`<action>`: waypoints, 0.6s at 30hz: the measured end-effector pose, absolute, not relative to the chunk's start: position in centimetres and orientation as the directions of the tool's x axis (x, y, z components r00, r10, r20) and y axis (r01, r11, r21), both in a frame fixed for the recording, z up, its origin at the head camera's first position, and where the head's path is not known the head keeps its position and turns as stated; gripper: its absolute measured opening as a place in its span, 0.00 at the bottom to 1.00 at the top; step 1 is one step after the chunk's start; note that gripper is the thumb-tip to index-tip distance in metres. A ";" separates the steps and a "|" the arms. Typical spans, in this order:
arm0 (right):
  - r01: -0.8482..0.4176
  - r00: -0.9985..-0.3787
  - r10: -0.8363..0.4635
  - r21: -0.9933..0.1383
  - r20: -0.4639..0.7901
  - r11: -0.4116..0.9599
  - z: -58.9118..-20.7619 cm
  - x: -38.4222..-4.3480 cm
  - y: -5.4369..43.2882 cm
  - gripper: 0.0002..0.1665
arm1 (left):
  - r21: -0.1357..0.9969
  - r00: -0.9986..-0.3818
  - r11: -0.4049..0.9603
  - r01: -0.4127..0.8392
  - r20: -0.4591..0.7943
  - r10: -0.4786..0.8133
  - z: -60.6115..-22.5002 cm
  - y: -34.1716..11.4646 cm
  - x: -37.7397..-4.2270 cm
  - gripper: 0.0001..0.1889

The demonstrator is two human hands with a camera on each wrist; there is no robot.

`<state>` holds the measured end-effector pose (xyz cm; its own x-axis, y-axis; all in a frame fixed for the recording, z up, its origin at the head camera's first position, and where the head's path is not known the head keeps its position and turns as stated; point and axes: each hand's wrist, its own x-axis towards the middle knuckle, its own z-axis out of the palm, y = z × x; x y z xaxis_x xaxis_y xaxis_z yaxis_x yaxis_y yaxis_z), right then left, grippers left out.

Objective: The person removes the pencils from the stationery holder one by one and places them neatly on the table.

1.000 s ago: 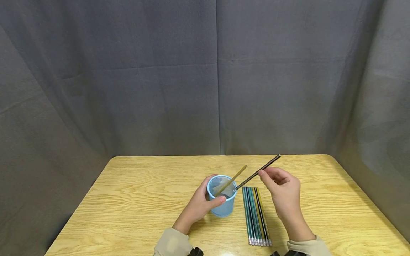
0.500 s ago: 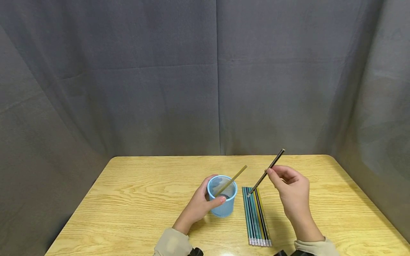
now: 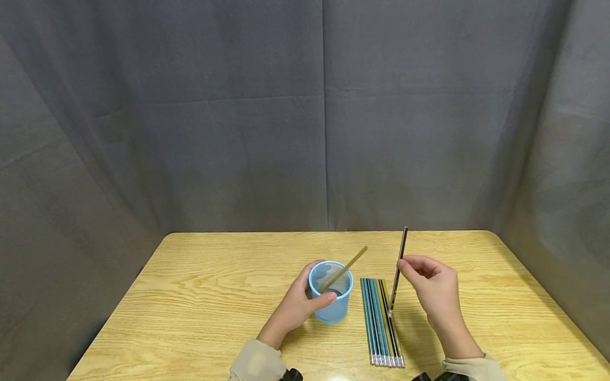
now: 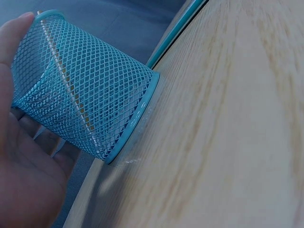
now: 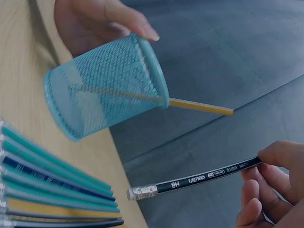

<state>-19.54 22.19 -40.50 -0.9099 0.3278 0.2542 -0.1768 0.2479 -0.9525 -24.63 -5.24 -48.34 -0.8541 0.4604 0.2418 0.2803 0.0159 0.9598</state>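
My left hand (image 3: pixel 301 301) grips a light blue mesh pencil cup (image 3: pixel 332 312), thumb over the near rim and fingers round the far side. A yellow pencil (image 3: pixel 352 260) leans inside the cup and sticks out to the right. Between thumb and fingertips, my right hand (image 3: pixel 431 283) pinches a black pencil (image 3: pixel 402 248) near its upper part, eraser end down. In the right wrist view this black pencil (image 5: pixel 204 177) shows white print and a metal ferrule. Below it lies a row of several green, black and yellow pencils (image 3: pixel 381 323), erasers toward me.
The wooden table (image 3: pixel 214 296) extends to both sides of the cup and pencil row. Grey curtains (image 3: pixel 238 132) stand behind the table and along its left and right sides.
My right hand has drawn the black pencil away from the cup's rim to the right, over the pencil row, and tipped it closer to upright. The left hand and cup stay put.
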 end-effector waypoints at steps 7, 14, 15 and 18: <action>-0.077 -0.935 0.306 -0.944 0.181 0.321 -41.8 -19.9 22.9 0.19 | 0.958 -0.856 0.022 0.286 0.245 0.456 -48.4 -5.3 -24.6 0.38; 0.001 -0.956 0.274 -0.930 0.107 0.367 -42.9 -20.4 23.6 0.20 | 0.956 -0.849 0.012 0.293 0.254 0.462 -48.3 -5.2 -24.6 0.37; 0.008 -0.957 0.271 -0.928 0.101 0.373 -43.0 -20.5 23.7 0.20 | 0.956 -0.849 0.011 0.292 0.254 0.463 -48.3 -5.2 -24.6 0.37; 0.024 -0.962 0.261 -0.922 0.085 0.387 -43.4 -20.5 23.8 0.20 | 0.958 -0.851 0.013 0.287 0.248 0.463 -48.3 -5.3 -24.6 0.37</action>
